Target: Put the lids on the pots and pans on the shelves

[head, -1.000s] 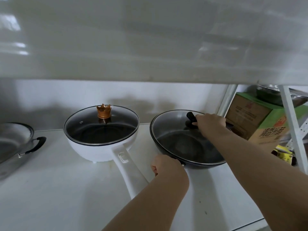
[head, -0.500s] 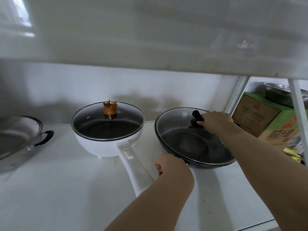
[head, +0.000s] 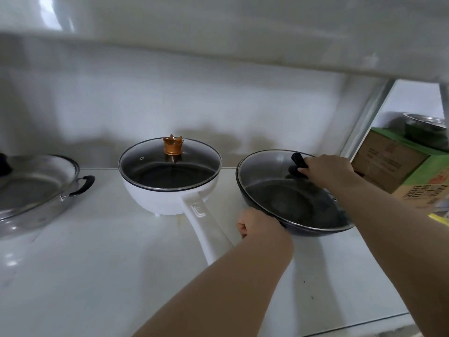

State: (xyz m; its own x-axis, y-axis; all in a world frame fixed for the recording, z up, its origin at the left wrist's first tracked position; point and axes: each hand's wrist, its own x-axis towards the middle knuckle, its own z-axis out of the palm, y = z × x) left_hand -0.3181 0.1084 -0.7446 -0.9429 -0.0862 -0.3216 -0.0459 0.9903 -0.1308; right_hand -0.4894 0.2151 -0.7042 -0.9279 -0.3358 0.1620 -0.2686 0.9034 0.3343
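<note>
A black wok (head: 313, 231) sits at the right of the white shelf (head: 97, 263), covered by a glass lid (head: 272, 171) with a black knob (head: 299, 160). My right hand (head: 328, 170) is closed on that knob. My left hand (head: 260, 223) is closed at the wok's near rim, where its handle is hidden under the fist. In the middle stands a white pan (head: 167, 198) with a long white handle, its glass lid (head: 155, 166) topped by a gold crown knob (head: 173, 145). A steel pot (head: 36, 190) with a lid on it stands at the left.
The shelf above (head: 218, 45) hangs low over the pans. To the right, past a white upright post (head: 364, 120), a green and brown cardboard box (head: 401, 164) carries a steel bowl (head: 425, 130). The white pan's handle lies close beside my left forearm.
The view has shifted so the pans sit further right and the steel pot shows more. Both hands keep their hold on the wok and its lid.
</note>
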